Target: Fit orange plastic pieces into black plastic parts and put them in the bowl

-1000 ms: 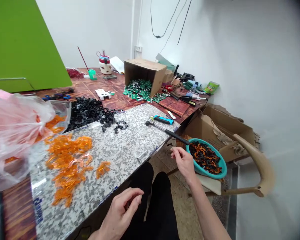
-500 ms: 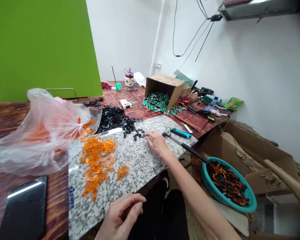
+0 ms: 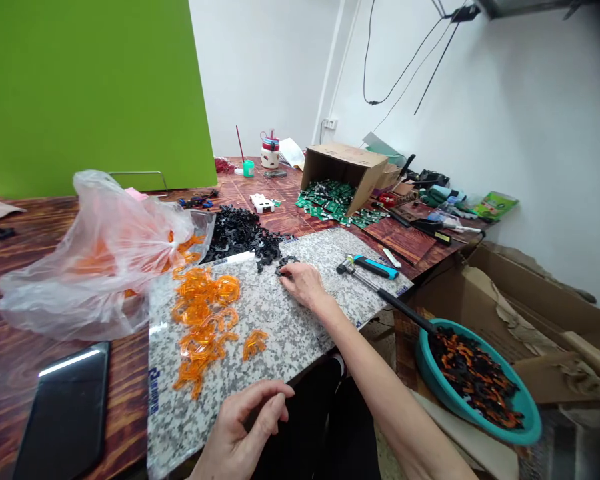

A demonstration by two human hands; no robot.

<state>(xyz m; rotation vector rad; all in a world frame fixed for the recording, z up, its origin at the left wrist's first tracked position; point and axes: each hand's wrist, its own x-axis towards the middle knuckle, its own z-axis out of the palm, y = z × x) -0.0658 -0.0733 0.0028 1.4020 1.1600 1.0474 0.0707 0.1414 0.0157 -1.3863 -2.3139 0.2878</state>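
My right hand (image 3: pixel 303 285) reaches over the speckled board (image 3: pixel 275 313), its fingertips on a few loose black plastic pieces (image 3: pixel 286 263) beside the larger black pile (image 3: pixel 240 233). Whether it grips one is hidden by the fingers. My left hand (image 3: pixel 253 423) is at the board's near edge, fingers curled and thumb close to the index finger; anything between them is too small to make out. Orange clear pieces (image 3: pixel 200 307) lie heaped on the board's left part, with a small separate group (image 3: pixel 255 343) nearer my left hand.
A mallet (image 3: pixel 375 287) and a blue cutter (image 3: pixel 376 267) lie at the right. A teal basin (image 3: pixel 533 427) of mixed pieces stands lower right. Behind are a carton (image 3: pixel 347 155) with green circuit boards, a plastic bag (image 3: pixel 100 267) and, at left, a black phone (image 3: pixel 65 413).
The view has shifted, moving the scene mostly rightward. My right hand has moved left over the board onto the loose black pieces. My left hand looks nearly unchanged.
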